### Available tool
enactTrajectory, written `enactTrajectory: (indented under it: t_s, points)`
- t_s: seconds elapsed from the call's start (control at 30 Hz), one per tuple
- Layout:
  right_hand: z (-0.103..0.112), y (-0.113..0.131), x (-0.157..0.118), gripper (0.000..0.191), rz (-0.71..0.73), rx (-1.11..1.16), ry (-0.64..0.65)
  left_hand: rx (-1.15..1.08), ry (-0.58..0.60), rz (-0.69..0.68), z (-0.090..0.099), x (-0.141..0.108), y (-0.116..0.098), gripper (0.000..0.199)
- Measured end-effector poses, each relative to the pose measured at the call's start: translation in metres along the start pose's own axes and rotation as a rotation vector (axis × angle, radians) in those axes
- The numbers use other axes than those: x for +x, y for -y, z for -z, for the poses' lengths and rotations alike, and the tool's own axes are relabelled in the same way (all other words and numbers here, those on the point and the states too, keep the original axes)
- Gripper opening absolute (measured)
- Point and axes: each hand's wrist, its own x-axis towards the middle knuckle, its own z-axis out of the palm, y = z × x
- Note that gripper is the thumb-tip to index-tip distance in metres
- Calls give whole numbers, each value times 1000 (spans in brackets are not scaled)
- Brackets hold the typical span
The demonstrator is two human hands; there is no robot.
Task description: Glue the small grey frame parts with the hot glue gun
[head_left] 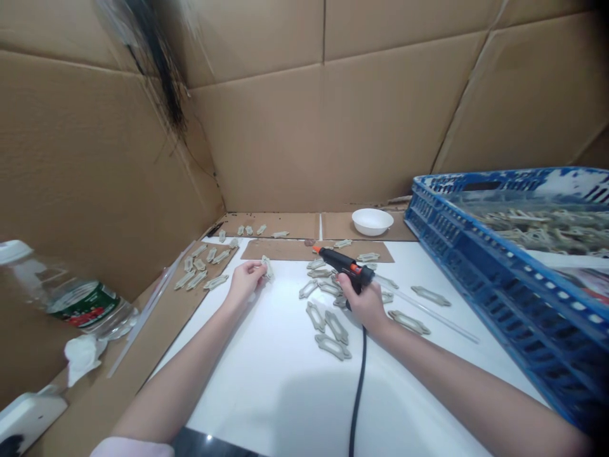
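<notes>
My left hand [247,279] pinches a small pale frame-shaped piece [267,268] between thumb and fingertips above the white board [266,381]. Wrapped round the handle of a black and orange glue gun [343,261] is my right hand [365,303]. The gun's orange tip points up and left, and a clear glue stick [428,308] sticks out of its back. Several loose pale pieces [332,346] lie under and around the gun. More pale pieces [196,280] rest on the cardboard strip at the left.
A blue crate [490,304] full of pieces stands at the right. A white bowl [372,221] sits at the back. At the left are a plastic bottle [88,304], crumpled tissue [83,357] and a white device [31,419]. A black cable [359,393] runs toward the front.
</notes>
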Motion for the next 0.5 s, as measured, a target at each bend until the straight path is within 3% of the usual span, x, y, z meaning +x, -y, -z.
enactTrajectory:
  t_s: [0.13,0.3,0.5]
  points:
    - [0,-1,1,42,4,-21,37,41,-7,18,13,13,0,32]
    - [-2,-1,3,42,-3,-16,72,125,77,77,28,43,-9,34]
    - [-4,-2,7,45,-10,14,86,265,107,196,16,97,-29,30]
